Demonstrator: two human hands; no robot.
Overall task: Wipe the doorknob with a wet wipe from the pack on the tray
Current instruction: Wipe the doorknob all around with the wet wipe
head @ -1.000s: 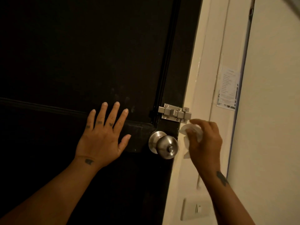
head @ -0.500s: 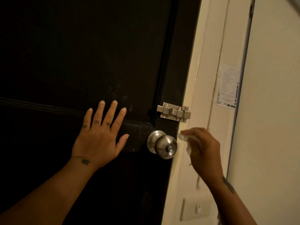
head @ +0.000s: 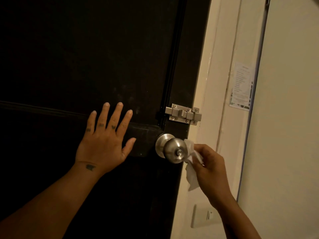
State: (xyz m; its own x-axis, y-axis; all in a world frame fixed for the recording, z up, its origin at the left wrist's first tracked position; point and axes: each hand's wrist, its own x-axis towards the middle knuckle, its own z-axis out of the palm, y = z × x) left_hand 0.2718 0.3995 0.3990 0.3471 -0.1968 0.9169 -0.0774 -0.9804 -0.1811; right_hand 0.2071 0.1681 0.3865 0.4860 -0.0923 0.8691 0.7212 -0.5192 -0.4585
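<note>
A round steel doorknob (head: 173, 150) sticks out near the right edge of a dark door (head: 86, 57). My right hand (head: 211, 168) grips a crumpled white wet wipe (head: 191, 163) and presses it against the knob's right side; a loose end of the wipe hangs below my fingers. My left hand (head: 105, 140) lies flat on the door with fingers spread, left of the knob. The wipe pack and the tray are out of view.
A steel slide bolt (head: 183, 114) is screwed to the door just above the knob. The cream door frame (head: 212, 83) runs down the right, with a printed notice (head: 241, 86) on the wall and a light switch (head: 205, 216) low down.
My right hand has dropped from beside the slide bolt down to the knob and brought the wipe against its right side. My left hand has stayed flat on the door.
</note>
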